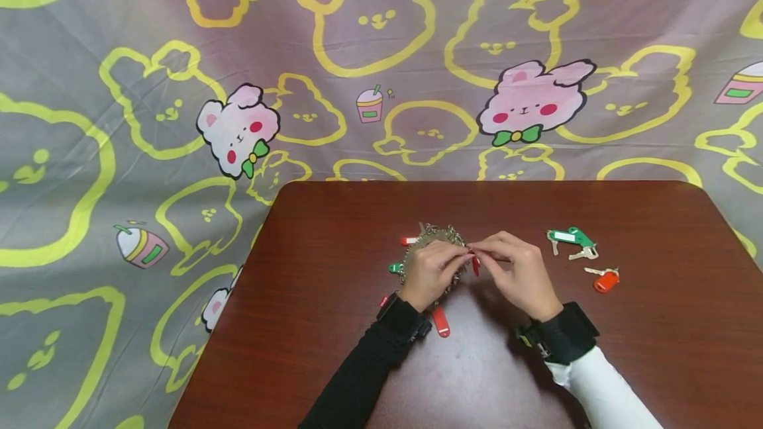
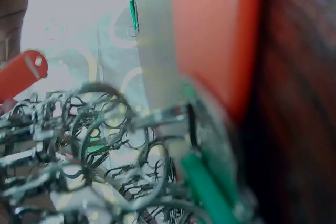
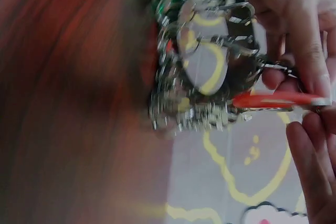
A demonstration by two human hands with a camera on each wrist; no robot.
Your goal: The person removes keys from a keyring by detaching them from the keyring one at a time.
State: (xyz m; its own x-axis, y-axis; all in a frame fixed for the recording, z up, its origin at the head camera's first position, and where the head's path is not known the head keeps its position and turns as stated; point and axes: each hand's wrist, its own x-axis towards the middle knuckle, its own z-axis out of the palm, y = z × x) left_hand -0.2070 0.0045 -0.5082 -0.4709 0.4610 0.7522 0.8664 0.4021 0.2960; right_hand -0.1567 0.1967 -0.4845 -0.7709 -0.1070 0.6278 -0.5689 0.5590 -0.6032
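A round metal key holder (image 1: 436, 236), ringed with several small clasps and rings, stands on the table in the head view. My left hand (image 1: 434, 273) reaches over its near side and pinches a small metal clasp (image 3: 283, 68) at its rim. Opposite it, my right hand (image 1: 517, 270) pinches the ring end of a red key tag (image 3: 273, 99), fingertips close to those of the left. Other tags hang around the holder: a red one (image 1: 440, 322) at the front and a green one (image 1: 395, 268) at the left. In the left wrist view the metal rings (image 2: 126, 145) are blurred.
To the right on the brown table (image 1: 656, 349) lie green-tagged keys (image 1: 572, 238) and, nearer, an orange key tag (image 1: 606, 282) with a key. A patterned cloth (image 1: 429, 98) hangs behind the table's far edge.
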